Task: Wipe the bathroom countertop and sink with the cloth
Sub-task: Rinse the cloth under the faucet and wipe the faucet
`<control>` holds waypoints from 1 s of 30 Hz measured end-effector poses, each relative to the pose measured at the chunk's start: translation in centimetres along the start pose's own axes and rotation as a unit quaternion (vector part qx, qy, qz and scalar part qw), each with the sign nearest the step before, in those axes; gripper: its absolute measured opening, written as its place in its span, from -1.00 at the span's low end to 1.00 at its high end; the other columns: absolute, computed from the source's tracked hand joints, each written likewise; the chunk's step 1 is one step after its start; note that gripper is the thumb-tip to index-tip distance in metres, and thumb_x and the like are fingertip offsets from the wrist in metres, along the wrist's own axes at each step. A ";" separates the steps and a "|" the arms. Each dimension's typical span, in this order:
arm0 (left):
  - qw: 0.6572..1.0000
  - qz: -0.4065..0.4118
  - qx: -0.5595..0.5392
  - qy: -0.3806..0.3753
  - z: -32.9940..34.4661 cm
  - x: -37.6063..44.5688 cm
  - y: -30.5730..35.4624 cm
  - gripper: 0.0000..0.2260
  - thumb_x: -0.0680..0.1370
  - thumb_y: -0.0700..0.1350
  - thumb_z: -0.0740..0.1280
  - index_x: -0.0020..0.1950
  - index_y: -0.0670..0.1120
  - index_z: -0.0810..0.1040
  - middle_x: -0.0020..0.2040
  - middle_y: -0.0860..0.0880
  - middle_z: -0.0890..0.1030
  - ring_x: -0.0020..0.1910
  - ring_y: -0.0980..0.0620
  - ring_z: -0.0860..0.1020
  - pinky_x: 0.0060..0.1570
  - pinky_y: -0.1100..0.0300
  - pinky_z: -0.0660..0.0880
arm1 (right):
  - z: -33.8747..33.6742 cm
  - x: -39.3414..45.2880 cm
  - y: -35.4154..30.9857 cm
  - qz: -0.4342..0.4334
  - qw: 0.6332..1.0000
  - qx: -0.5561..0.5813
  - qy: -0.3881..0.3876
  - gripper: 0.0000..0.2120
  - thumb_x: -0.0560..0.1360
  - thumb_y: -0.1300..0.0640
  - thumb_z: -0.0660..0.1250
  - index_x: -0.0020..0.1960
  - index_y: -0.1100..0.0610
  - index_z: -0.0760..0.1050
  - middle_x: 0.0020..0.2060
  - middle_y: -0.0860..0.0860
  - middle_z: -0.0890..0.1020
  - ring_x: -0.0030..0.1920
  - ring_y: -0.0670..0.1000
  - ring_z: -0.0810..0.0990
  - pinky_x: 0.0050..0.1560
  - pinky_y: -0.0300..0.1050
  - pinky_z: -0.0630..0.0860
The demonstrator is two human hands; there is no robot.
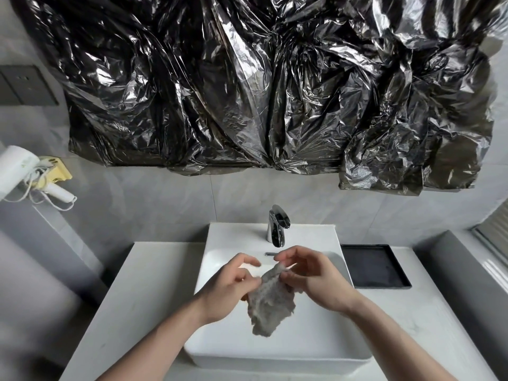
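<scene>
Head cam looks down at both hands held over the white sink, with a fuzzy grey cloth hanging between them. The left hand has its fingers curled in narrow and pinching the cloth's upper left edge, thumb side up. The right hand pinches the top corner of the cloth, the rest of its fingers loosely bent around it. So both hands are holding the cloth, and it dangles down from the fingertips, bunched and crumpled, hanging above the basin without touching the bottom as far as anyone can tell.

Just beyond the fingers stands a chrome faucet at the back of the sink, and the overflow slot sits right behind the right hand's fingertips. The pale desk spreads out on both sides of the sink. Off to the right of the right hand lies a black tray on the desk, well apart from the cloth. Way up past the fingers, crinkly black plastic sheeting covers most of the wall. Far to the left of the left hand, a white hair dryer hangs on the wall with its cord looped.
</scene>
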State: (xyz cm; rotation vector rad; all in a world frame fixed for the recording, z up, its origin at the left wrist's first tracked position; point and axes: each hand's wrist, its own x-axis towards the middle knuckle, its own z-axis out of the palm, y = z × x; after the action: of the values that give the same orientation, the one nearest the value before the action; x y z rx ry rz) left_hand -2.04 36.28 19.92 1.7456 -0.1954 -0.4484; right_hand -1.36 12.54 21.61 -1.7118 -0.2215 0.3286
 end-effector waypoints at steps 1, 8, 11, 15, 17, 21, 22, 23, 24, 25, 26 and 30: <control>0.999 -0.009 0.030 -0.029 0.2 0.2 0.1 -0.71 0.50 -0.01 0.40 0.22 0.13 0.53 -0.23 -0.01 0.58 -0.22 0.01 0.57 -0.06 0.10 0.51 | 0.1 0.1 -0.1 -0.007 1.000 -0.011 -0.013 -0.77 0.56 0.36 0.40 0.15 0.11 0.60 -0.05 0.07 0.70 -0.16 0.00 0.63 -0.12 -0.07 0.57; 0.956 0.055 0.274 0.086 1.2 1.4 -0.4 -0.73 0.35 0.19 0.53 -0.15 0.05 0.61 -0.07 0.13 0.49 -0.07 0.16 0.53 -0.03 0.16 0.53 | -1.2 0.0 0.1 -0.009 0.983 -0.179 -0.037 -0.67 0.45 0.34 0.34 0.08 -0.02 0.60 -0.11 -0.05 0.68 -0.22 -0.09 0.61 -0.12 -0.11 0.60; 0.947 0.085 0.296 0.088 1.7 1.9 -0.4 -0.71 0.36 0.20 0.53 -0.19 0.04 0.55 -0.02 0.16 0.51 -0.12 0.17 0.55 -0.04 0.23 0.53 | -1.4 0.2 0.9 0.025 0.971 -0.237 -0.026 -0.70 0.44 0.32 0.34 0.05 -0.02 0.59 -0.18 -0.09 0.63 -0.34 -0.11 0.58 -0.29 -0.09 0.58; 0.917 0.065 0.386 0.082 2.1 2.7 -0.2 -0.80 0.52 0.20 0.36 -0.09 0.09 0.52 -0.16 0.18 0.61 -0.23 0.18 0.54 -0.15 0.16 0.53 | -1.6 0.9 2.2 0.038 0.952 -0.304 0.004 -0.70 0.43 0.27 0.31 0.02 -0.08 0.62 -0.13 -0.19 0.65 -0.38 -0.12 0.51 -0.31 -0.18 0.53; 0.916 0.061 0.385 0.093 1.7 3.2 -0.8 -0.87 0.57 0.15 0.32 -0.05 0.11 0.52 -0.18 0.21 0.61 -0.20 0.15 0.56 -0.06 0.11 0.55 | -2.2 1.4 2.7 0.050 0.941 -0.334 0.010 -0.66 0.41 0.28 0.28 -0.06 -0.15 0.60 -0.13 -0.38 0.64 -0.35 -0.15 0.53 -0.34 -0.30 0.48; 0.964 0.018 0.246 0.097 1.1 4.3 -2.1 -0.95 0.61 0.03 0.29 -0.03 0.13 0.53 -0.19 0.12 0.62 -0.35 0.13 0.56 -0.13 0.11 0.58 | -3.7 2.6 3.8 0.087 0.931 -0.351 0.041 -0.76 0.43 0.21 0.36 -0.22 -0.15 0.58 -0.36 -0.38 0.61 -0.36 -0.20 0.53 -0.34 -0.37 0.42; 0.971 0.006 0.218 0.098 1.1 4.6 -2.4 -0.94 0.61 0.01 0.29 -0.02 0.10 0.55 -0.21 0.11 0.61 -0.35 0.13 0.53 -0.12 0.10 0.58 | -3.9 3.0 4.2 0.094 0.937 -0.334 0.046 -0.79 0.43 0.21 0.36 -0.21 -0.11 0.61 -0.36 -0.31 0.63 -0.38 -0.17 0.51 -0.35 -0.35 0.41; 0.975 -0.005 0.198 0.097 1.1 4.9 -2.5 -0.92 0.61 0.01 0.30 -0.03 0.06 0.56 -0.25 0.10 0.59 -0.35 0.12 0.51 -0.13 0.08 0.59 | -4.1 3.6 4.5 0.105 0.943 -0.312 0.046 -0.79 0.44 0.22 0.35 -0.20 -0.09 0.63 -0.36 -0.24 0.66 -0.39 -0.16 0.51 -0.36 -0.35 0.41; 0.979 -0.016 0.179 0.097 1.1 5.2 -2.7 -0.89 0.60 0.02 0.30 -0.06 0.02 0.54 -0.30 0.10 0.56 -0.35 0.07 0.51 -0.18 0.05 0.58 | -4.2 4.3 4.8 0.116 0.950 -0.287 0.042 -0.77 0.44 0.24 0.33 -0.17 -0.08 0.65 -0.34 -0.20 0.68 -0.37 -0.18 0.53 -0.35 -0.37 0.41; 0.981 -0.026 0.166 0.098 1.1 5.5 -2.9 -0.85 0.60 0.03 0.29 -0.09 -0.01 0.52 -0.34 0.09 0.52 -0.35 -0.02 0.54 -0.27 0.06 0.55 | -4.2 5.1 5.2 0.128 0.957 -0.258 0.038 -0.73 0.45 0.27 0.31 -0.12 -0.08 0.66 -0.29 -0.18 0.71 -0.31 -0.20 0.58 -0.31 -0.38 0.44; 0.983 -0.036 0.152 0.101 1.1 5.8 -3.1 -0.83 0.61 0.03 0.29 -0.10 -0.03 0.49 -0.36 0.07 0.50 -0.36 -0.09 0.56 -0.36 0.11 0.48 | -4.3 5.9 5.6 0.137 0.965 -0.222 0.037 -0.69 0.47 0.30 0.30 -0.04 -0.08 0.66 -0.21 -0.16 0.74 -0.21 -0.18 0.64 -0.24 -0.37 0.46; 0.980 -0.040 0.147 0.129 0.4 6.7 -3.7 -0.82 0.63 0.01 0.29 -0.11 -0.04 0.52 -0.31 0.07 0.54 -0.34 0.11 0.44 -0.21 0.14 0.43 | -4.4 10.1 6.4 0.183 0.975 -0.015 0.126 -0.58 0.52 0.36 0.24 0.29 0.01 0.49 0.08 -0.02 0.73 -0.02 0.03 0.67 -0.03 -0.10 0.57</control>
State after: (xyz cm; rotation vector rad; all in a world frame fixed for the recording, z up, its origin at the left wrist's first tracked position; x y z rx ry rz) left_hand 3.52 34.31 15.04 2.0890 -0.0041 -0.2544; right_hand 9.34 10.75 15.00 -1.8030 0.2799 0.3739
